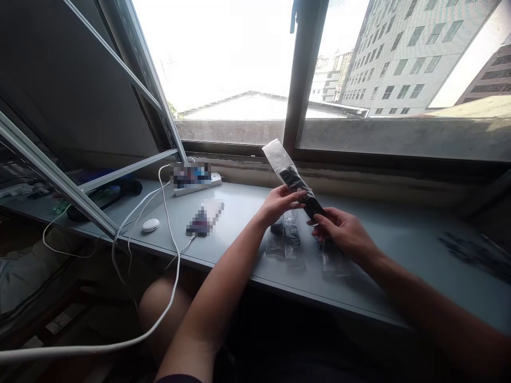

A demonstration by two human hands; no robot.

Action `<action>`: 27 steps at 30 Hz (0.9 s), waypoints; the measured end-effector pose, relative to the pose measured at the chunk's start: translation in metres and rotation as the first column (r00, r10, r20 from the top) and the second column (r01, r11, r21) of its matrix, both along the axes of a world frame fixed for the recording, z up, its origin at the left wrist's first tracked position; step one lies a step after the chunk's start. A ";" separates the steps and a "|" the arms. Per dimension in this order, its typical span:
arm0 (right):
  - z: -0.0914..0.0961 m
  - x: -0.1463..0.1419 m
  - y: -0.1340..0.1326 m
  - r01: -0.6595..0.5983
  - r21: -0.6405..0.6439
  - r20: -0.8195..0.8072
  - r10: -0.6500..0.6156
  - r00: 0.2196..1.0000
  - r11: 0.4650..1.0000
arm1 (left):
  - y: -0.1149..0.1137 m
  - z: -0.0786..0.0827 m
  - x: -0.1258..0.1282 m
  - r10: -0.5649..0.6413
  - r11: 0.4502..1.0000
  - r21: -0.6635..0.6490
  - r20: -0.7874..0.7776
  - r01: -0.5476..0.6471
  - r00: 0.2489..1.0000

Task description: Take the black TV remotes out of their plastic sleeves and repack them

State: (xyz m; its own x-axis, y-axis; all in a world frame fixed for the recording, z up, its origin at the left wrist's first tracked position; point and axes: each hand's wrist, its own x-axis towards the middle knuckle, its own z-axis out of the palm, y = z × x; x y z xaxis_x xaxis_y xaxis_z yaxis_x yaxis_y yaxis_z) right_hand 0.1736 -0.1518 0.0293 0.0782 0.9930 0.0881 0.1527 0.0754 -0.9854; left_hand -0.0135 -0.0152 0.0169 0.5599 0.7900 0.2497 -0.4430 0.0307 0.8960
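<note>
A black remote control [313, 206] is tilted above the table, its upper end inside a clear plastic bag [277, 155]. My left hand [280, 203] is closed round the bag and the remote's middle, thumb on top. The remote's lower end is pinched in my right hand [341, 230], whose fingers partly hide it. Under my hands, dark items in clear bags [290, 231] lie on the table. Another clear bag [333, 260] lies below my right hand; its contents are partly hidden.
The grey table [239, 207] runs along a window. At left are a power strip [199, 185], a blurred-out phone-like item [204, 218], a white round case [150, 225], loose white cables [174, 239] and a metal frame [131, 165]. A dark pile [475, 252] lies at right.
</note>
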 end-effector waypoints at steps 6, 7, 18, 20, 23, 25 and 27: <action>0.000 -0.003 0.001 0.012 0.028 -0.006 -0.012 1.000 1.000 | -0.003 -0.002 0.000 -0.119 0.992 0.035 -0.097 0.123 0.988; 0.000 -0.004 0.001 0.014 0.031 -0.005 -0.014 1.000 0.999 | -0.003 -0.003 0.000 -0.134 0.990 0.037 -0.113 0.139 0.985; -0.001 -0.001 0.001 0.003 0.036 0.018 -0.004 1.000 0.999 | 0.002 0.001 -0.003 -0.043 0.999 0.018 -0.070 0.045 0.997; -0.001 0.001 0.001 0.001 0.029 0.027 -0.002 1.000 1.000 | 0.006 0.001 -0.004 0.039 0.999 -0.021 -0.009 -0.039 0.999; 0.000 0.001 0.000 -0.005 0.018 0.038 0.004 0.999 1.000 | 0.010 -0.001 -0.003 0.110 0.993 -0.042 0.030 -0.109 0.993; 0.001 0.001 0.000 -0.004 0.013 0.033 0.004 0.999 1.000 | 0.010 -0.002 -0.003 0.103 0.994 -0.035 0.025 -0.102 0.994; 0.001 0.000 -0.001 -0.002 0.003 0.028 0.002 1.000 1.000 | 0.009 -0.003 -0.001 0.084 0.996 -0.028 0.007 -0.083 0.996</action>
